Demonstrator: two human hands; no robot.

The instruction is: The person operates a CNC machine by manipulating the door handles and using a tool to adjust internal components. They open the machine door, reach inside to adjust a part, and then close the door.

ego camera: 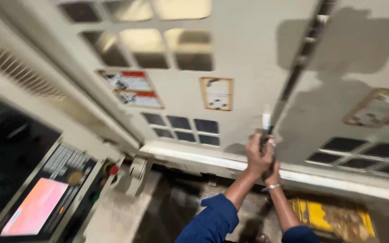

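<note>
Two hands grip one door handle — both forearms in blue sleeves. The machine has two sliding doors, three warning labels on the left door — one control panel with one lit screen and one red button.

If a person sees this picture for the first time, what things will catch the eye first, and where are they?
In the centre, the left hand and the right hand reach up together and grip a dark vertical handle at the seam between two large cream metal machine doors with small dark windows. At lower left, a grey control panel with a glowing pink screen and a red knob stands out. A worn yellow floor plate lies at lower right.
</note>
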